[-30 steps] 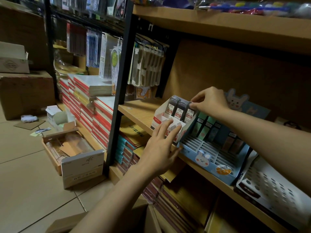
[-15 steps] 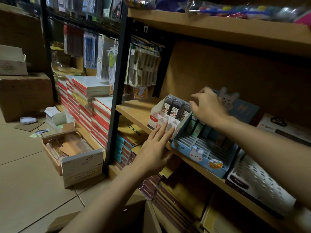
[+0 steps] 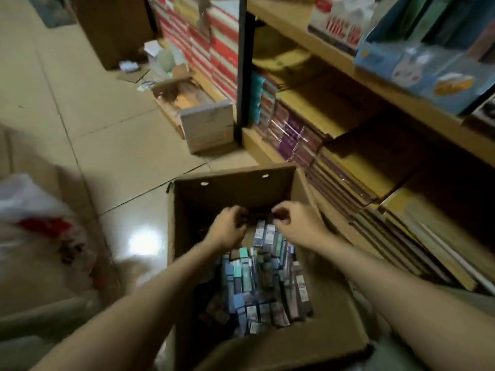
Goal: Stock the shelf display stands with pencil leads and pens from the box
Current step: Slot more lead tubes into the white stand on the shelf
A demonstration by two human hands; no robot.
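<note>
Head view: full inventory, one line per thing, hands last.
box: one, brown cardboard, open, on floor at bottom centre
lead packs: many, blue, teal and grey, loose in box
blue stand: one, rabbit print, shelf top right
white stand: one, red print, left of blue stand
notebooks: many stacks, lower shelf
small carton: one, white-fronted, floor by shelf post
bag: one, white and red, blurred, far left
left hand: fingers curled, in box
right hand: fingers curled, in box
</note>
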